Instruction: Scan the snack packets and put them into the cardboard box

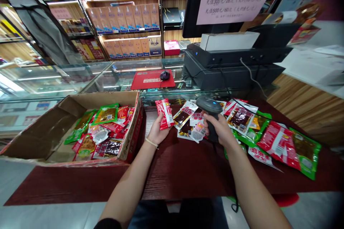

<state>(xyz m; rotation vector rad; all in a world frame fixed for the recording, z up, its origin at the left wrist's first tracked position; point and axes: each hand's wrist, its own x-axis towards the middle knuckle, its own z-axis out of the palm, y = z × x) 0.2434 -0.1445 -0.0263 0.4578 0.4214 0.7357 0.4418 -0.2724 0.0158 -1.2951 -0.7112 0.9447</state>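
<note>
My left hand (158,130) holds a small red and white snack packet (164,113) upright above the dark red table, its fingers closed on the packet's lower edge. In my right hand (219,127) is a black barcode scanner (209,106), gripped by its handle, with a blue light on top; its head leans toward the packet. White snack packets with dark contents (185,115) lie between the two hands. More packets, among them a red one (279,145) and a green one (305,152), are spread to the right of my right hand.
At the left stands an open cardboard box (24,143) with several snack packets inside. Behind the table, a glass counter carries a red mouse pad (142,79), a black mouse (165,75) and a black cash-register unit (204,68). The scanner's cable (252,112) crosses the right-hand packets.
</note>
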